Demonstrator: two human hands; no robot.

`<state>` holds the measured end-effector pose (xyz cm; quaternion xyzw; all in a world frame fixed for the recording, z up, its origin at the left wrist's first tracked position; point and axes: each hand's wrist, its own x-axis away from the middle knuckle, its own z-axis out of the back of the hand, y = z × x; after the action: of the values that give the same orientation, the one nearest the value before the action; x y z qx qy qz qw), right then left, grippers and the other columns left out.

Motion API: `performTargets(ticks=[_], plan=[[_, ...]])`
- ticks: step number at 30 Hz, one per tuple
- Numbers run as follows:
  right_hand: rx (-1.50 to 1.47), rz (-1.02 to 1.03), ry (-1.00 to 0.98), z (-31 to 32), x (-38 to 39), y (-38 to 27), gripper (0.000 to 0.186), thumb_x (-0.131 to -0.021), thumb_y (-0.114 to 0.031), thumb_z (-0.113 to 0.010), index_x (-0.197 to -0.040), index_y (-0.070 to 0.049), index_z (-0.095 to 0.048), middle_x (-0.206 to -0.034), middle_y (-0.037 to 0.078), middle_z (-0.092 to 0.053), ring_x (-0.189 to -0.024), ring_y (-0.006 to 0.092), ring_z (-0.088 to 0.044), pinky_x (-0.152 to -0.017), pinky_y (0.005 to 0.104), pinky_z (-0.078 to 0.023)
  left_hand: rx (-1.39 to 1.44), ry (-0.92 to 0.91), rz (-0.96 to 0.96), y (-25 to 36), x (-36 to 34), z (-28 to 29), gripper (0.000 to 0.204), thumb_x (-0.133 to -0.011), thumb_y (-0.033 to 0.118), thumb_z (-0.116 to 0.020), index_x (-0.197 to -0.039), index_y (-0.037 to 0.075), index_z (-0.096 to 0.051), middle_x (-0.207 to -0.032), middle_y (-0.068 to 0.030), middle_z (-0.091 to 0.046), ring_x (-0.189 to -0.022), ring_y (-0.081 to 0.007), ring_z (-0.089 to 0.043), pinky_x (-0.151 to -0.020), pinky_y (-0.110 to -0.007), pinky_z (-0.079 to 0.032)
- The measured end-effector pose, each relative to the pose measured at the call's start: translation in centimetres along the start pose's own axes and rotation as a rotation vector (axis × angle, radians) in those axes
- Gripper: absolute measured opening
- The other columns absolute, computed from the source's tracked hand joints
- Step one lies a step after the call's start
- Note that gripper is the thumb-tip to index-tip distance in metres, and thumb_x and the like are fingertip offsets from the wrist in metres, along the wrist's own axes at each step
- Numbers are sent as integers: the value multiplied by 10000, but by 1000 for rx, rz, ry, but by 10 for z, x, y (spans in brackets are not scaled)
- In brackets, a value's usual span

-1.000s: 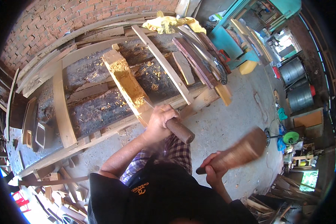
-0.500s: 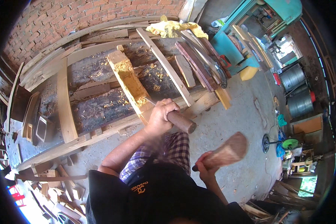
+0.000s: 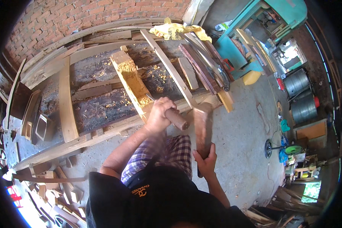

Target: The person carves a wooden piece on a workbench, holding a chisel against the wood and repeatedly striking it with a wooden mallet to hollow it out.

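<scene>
My left hand (image 3: pixel 158 115) is wrapped round a chisel (image 3: pixel 178 121), whose thick brown wooden handle points down to the right. The thin metal blade reaches into the near end of a hollow cut in a pale wooden block (image 3: pixel 119 57). Yellow shavings lie in that hollow. In my right hand (image 3: pixel 206 162) is a wooden mallet (image 3: pixel 203 127), gripped by its dark handle. Its broad head stands upright just right of the chisel handle's end, with a small gap showing between them.
The block rests across a dark, rough workbench strewn with chips. A long pale batten (image 3: pixel 167 64), reddish boards (image 3: pixel 198 68) and a handsaw (image 3: pixel 223 78) lie to its right. A teal machine (image 3: pixel 231 57) stands far right. Offcuts (image 3: pixel 66 186) cover the floor at lower left; a fan (image 3: pixel 269 148) stands right.
The mallet has swung left and up, from low on the right to beside the chisel handle. My left hand and the chisel have shifted only slightly.
</scene>
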<state>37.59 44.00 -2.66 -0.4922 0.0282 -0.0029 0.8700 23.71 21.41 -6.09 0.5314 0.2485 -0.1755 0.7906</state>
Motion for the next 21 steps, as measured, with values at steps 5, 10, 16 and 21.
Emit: performTargets(ticks=[5,10,16,21], plan=[[-112,33,98,4,8,2,494,-794,-252,-727,-1051,43,-426,-853,145,-574,-806,163,-551,-680,344,-469,1,0,-61,16,7,10,237,-693,95,-775,-815,99,-571,-802,-41,-559,-846,-240,-566,-741,-375,-425],[-167,52,89,6,10,-3,457,-787,-195,-712,-1050,24,-408,-832,100,-522,-781,164,-536,-653,312,-456,42,-30,-19,34,7,17,243,-690,82,-765,-842,91,-575,-816,-61,-554,-862,-261,-574,-777,-385,-441],[-272,-23,94,10,6,-31,372,-784,-129,-668,-1021,1,-411,-798,75,-508,-713,173,-540,-673,342,-469,134,-44,17,35,1,23,262,-675,74,-762,-852,88,-569,-825,-66,-555,-840,-291,-578,-761,-398,-453],[-125,484,11,22,5,-43,210,-723,-70,-689,-848,1,-536,-713,64,-591,-702,211,-594,-913,456,-416,105,-80,2,32,4,18,265,-670,68,-759,-853,91,-569,-836,-62,-563,-854,-287,-581,-788,-399,-441]])
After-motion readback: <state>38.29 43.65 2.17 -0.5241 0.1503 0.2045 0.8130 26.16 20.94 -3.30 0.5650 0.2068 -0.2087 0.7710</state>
